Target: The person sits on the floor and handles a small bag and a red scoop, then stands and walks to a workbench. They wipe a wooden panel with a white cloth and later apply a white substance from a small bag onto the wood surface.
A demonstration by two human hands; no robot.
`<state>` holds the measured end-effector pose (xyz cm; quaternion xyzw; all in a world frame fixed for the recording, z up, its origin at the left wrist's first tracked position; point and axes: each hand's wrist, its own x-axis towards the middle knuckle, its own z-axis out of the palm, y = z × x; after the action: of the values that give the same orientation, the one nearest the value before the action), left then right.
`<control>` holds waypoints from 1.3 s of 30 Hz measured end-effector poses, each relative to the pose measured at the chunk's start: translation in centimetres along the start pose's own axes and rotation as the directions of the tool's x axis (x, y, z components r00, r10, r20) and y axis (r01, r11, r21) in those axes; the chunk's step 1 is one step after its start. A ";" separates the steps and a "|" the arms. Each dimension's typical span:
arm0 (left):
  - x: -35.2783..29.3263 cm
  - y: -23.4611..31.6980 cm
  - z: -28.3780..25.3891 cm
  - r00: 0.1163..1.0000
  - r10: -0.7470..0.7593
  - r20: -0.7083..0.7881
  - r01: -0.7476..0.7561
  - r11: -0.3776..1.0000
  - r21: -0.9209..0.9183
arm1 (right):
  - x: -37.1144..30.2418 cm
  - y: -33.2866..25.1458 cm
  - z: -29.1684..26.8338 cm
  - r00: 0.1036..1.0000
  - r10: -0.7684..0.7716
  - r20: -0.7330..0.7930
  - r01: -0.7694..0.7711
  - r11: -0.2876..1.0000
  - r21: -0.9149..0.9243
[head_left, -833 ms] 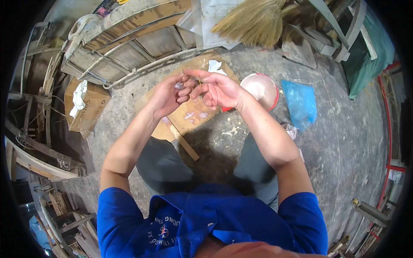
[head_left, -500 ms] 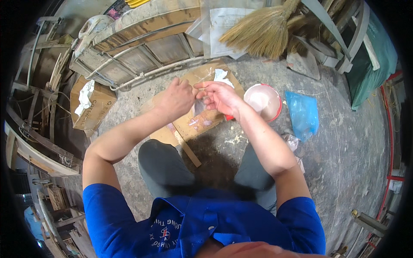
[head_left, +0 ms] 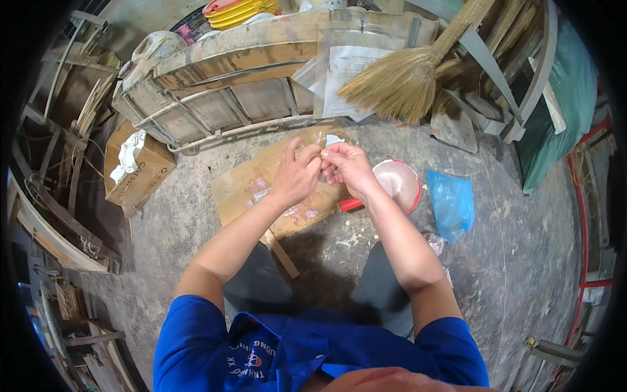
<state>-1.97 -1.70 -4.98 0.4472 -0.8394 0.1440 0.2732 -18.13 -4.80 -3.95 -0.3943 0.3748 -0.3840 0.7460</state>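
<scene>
Red-rimmed bucket [head_left: 403,179], pale inside, near hands [head_left: 351,167]; cardboard box [head_left: 146,178], white wad [head_left: 130,155] atop.

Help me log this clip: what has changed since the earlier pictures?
The left hand has turned from palm showing to back up, fingers raised; the right hand has closed into a fingertip pinch beside it. The small clear bag at the left hand no longer shows; whether it was let go, I cannot tell. Cardboard, bucket and blue bag stayed put.

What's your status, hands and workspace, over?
Left hand, right hand close together over cardboard sheet. Anything pinched: too small to tell. Right forearm partly covering red-rimmed tub.
</scene>
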 end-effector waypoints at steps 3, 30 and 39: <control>-0.5 -0.9 0.0 0.998 0.059 -0.035 -0.063 0.991 -0.118 | -0.6 0.3 0.3 1.000 -0.004 -0.007 0.004 0.999 -0.042; -4.7 0.6 3.4 0.562 0.012 0.827 0.623 0.651 -0.433 | -1.1 0.9 2.6 0.899 -0.178 0.401 0.397 0.718 -0.571; 6.9 4.3 -8.1 0.880 -0.185 0.437 0.474 0.351 -0.807 | 3.5 -0.5 -6.9 0.861 -0.173 0.478 -0.123 0.841 0.526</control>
<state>-5.95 -0.05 5.60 0.4074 -0.7030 -0.4464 0.3748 -22.77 -10.08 -7.27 -0.2600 0.0362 -0.3662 0.8927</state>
